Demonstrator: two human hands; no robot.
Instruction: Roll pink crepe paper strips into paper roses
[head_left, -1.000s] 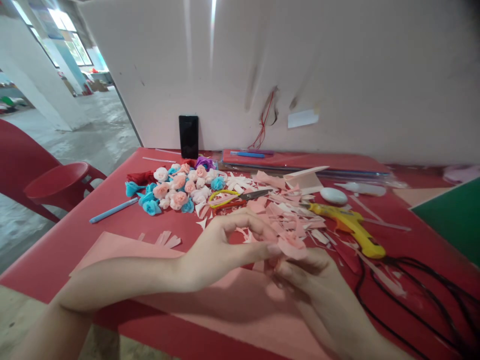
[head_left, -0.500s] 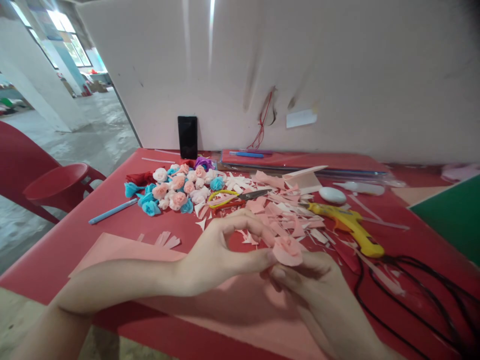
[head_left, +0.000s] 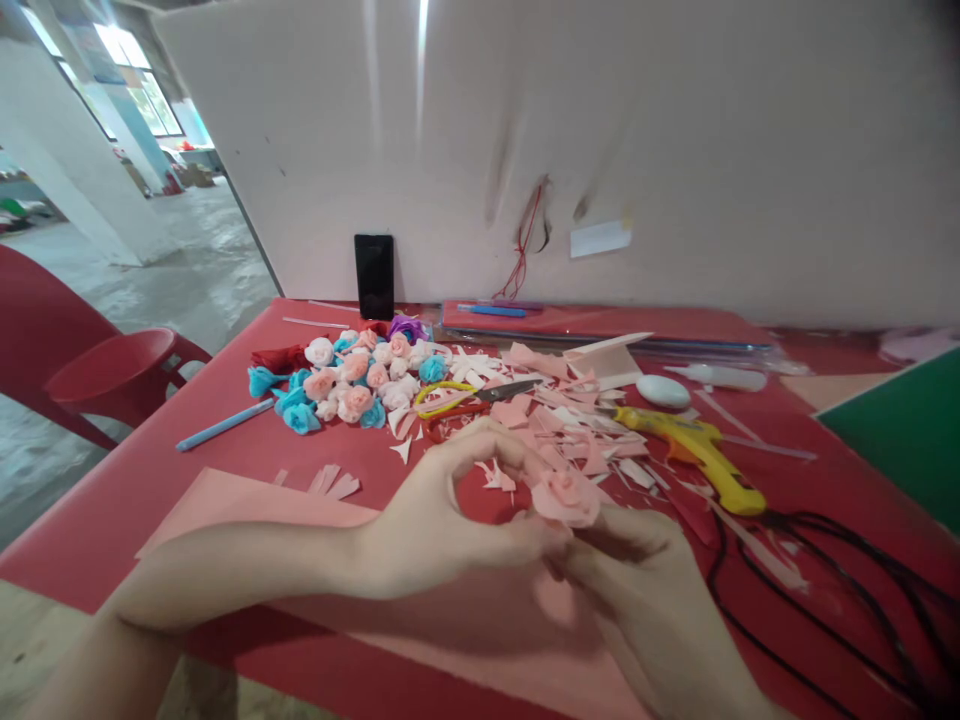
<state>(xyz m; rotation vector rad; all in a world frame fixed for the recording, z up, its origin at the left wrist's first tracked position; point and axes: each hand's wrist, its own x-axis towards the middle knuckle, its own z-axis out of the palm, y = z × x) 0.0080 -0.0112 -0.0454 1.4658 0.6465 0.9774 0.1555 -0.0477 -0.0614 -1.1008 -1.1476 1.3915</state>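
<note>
Both my hands meet over the near middle of a red table [head_left: 157, 470], closed around a small pink paper rose [head_left: 566, 497]. My left hand [head_left: 442, 515] pinches the flower's left side with thumb and fingertips. From below and to the right, my right hand [head_left: 637, 570] holds the flower's base. A large pink paper sheet [head_left: 247, 495] lies under my forearms. Pink paper scraps [head_left: 570, 420] are strewn just beyond the hands.
A pile of finished pink, white and blue paper roses [head_left: 352, 375] sits far left. Yellow-handled scissors [head_left: 465, 395], a yellow glue gun [head_left: 697, 450] with black cable [head_left: 825, 590], a blue pen [head_left: 225, 424], a black phone [head_left: 374, 275], a green sheet [head_left: 907, 430] and a red chair [head_left: 90, 360] are also here.
The pink rose has been turned slightly between the fingers and sits a little higher and further left. My left thumb has closed in under it.
</note>
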